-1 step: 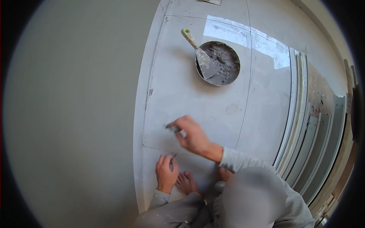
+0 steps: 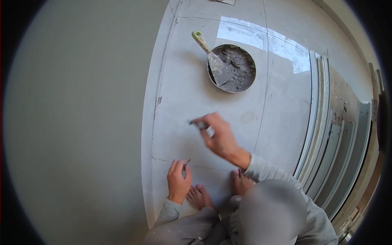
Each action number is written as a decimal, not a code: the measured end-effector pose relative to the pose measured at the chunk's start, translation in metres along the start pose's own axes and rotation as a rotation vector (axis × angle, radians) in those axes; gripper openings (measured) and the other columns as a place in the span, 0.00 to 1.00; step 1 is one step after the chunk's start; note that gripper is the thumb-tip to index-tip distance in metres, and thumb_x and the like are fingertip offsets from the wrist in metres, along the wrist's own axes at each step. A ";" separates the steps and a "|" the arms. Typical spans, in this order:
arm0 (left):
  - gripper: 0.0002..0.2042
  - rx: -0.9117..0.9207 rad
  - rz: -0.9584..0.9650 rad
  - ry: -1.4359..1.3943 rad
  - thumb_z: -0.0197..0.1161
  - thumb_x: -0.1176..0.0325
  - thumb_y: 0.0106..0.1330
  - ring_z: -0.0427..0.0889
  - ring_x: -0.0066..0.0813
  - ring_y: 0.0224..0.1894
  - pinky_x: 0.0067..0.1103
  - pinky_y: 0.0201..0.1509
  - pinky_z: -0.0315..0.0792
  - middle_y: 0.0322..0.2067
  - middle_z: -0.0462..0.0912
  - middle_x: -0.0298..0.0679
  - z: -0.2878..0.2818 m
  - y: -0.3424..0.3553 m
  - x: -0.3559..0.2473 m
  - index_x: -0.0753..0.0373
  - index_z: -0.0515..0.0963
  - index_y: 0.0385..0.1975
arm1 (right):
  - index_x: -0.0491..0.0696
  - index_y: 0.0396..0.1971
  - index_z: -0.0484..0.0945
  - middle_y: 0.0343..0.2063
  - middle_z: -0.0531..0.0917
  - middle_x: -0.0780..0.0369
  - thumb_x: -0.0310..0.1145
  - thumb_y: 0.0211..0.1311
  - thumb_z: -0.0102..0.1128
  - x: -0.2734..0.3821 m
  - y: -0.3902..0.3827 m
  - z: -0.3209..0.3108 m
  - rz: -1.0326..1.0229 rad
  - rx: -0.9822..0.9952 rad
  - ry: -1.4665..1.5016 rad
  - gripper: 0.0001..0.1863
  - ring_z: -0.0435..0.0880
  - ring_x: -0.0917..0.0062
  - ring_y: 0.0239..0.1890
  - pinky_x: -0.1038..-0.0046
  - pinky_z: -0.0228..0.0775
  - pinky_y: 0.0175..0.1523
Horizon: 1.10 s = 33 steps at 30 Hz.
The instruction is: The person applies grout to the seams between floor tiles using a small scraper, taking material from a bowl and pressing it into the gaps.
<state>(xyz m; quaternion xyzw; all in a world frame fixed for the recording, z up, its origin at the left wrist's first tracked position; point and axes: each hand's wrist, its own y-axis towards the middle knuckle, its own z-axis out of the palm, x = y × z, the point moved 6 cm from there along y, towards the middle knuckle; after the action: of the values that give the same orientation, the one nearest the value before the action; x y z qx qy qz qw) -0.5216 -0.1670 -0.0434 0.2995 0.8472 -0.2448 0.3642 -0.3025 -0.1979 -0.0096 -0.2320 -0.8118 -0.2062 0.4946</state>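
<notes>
Raised over the floor tiles, my right hand [image 2: 220, 136] is closed around a small greyish thing [image 2: 200, 124], blurred, with a dark end past the fingertips and a pale patch by the palm. My left hand [image 2: 178, 181] hangs low by the wall side, fingers curled in, with a dark bit [image 2: 186, 162] at the fingertips too small to name. Ahead of my hands a round pan [image 2: 255, 73] of lumpy grey mortar [image 2: 240, 67] stands on the tiles. A putty knife [image 2: 220, 67] with a worn, green-tipped handle leans in it, blade in the mortar.
A plain grey-green wall [image 2: 81, 122] runs along the left, with a pale skirting strip [image 2: 148, 134] at its foot. Metal door tracks [image 2: 316, 122] line the right side. My bare feet [image 2: 199, 197] are on the tiles [image 2: 196, 98]. Part of a flat tool [image 2: 227, 1] shows at the far edge.
My right hand has moved up and to the right, away from the wall, still holding the small greyish thing. My left hand has barely shifted.
</notes>
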 end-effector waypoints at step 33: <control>0.22 0.104 0.004 -0.317 0.58 0.77 0.69 0.80 0.25 0.37 0.23 0.40 0.78 0.46 0.74 0.41 0.077 0.268 -0.086 0.73 0.72 0.64 | 0.43 0.37 0.74 0.30 0.83 0.55 0.17 0.55 0.54 -0.082 0.132 -0.141 -0.069 0.185 -0.648 0.09 0.78 0.55 0.40 0.60 0.73 0.47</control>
<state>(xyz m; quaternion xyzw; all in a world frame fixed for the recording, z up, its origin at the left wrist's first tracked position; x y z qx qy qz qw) -0.2535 -0.0561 -0.0782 0.2773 0.7648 -0.3317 0.4777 -0.0932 -0.1853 -0.0095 -0.2122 -0.9493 -0.0640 0.2228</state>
